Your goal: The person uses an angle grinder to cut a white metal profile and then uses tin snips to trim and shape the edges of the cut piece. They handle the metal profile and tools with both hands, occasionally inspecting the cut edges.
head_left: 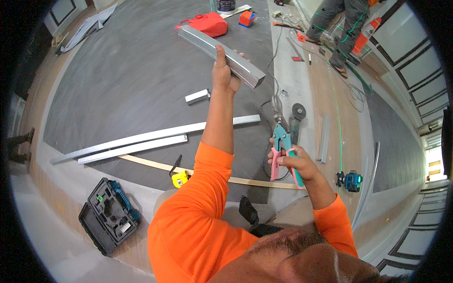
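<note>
My left hand is closed around a short length of silver metal stud, raised and tilted over the grey floor sheet. Its thumb lies along the near side, and the cut end points right. In my right hand is a pair of snips with pink and teal handles, jaws upward. Below the stud a shorter metal offcut lies on the sheet. Two long metal studs stretch across the floor to the left of my arm. An angle grinder rests just beyond the snips.
A yellow tape measure lies beside a thin wooden strip. An open black tool case sits at lower left, a laser level at right. Cables trail across the floor. Another person stands at far right near a red bag.
</note>
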Available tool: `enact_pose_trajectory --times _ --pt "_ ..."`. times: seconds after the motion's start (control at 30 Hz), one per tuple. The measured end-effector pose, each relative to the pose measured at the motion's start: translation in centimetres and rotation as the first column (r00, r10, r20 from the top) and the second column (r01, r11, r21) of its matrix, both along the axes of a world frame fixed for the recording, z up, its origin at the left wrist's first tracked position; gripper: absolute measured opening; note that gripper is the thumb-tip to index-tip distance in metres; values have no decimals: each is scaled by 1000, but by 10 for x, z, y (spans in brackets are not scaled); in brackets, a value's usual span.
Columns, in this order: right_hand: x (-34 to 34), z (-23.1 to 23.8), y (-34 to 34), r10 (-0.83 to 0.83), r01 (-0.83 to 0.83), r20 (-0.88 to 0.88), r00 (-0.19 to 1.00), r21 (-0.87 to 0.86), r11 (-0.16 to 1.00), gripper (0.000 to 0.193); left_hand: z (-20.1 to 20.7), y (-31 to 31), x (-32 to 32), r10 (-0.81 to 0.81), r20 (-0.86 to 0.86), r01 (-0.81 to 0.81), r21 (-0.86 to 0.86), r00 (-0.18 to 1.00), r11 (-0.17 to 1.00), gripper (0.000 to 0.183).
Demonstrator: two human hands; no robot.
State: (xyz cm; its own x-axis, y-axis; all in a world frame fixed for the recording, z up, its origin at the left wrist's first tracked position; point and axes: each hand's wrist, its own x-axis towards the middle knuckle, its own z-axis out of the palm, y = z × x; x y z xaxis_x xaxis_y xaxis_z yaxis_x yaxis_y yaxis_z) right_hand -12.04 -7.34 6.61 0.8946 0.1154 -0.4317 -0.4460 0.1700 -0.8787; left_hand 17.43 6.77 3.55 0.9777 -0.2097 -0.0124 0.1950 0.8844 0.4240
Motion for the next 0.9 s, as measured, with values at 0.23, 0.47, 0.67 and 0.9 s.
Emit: enact_pose_trajectory --times 0.23,0.47,0.67,0.9 --pt "16 1 19 85 -65 70 994 -253 965 58 6 32 5 36 13 -36 23 999 999 66" --pt "23 6 12 163 -154 -1 987 -327 932 60 13 24 -1 40 70 -51 164 997 985 65" --pt "12 0 -3 184 -180 -23 983 -357 916 59 9 1 -17 23 72 -37 203 997 978 63" --pt "4 7 -9 151 -108 88 985 -375 921 36 12 -20 -25 -48 128 18 228 991 974 64"
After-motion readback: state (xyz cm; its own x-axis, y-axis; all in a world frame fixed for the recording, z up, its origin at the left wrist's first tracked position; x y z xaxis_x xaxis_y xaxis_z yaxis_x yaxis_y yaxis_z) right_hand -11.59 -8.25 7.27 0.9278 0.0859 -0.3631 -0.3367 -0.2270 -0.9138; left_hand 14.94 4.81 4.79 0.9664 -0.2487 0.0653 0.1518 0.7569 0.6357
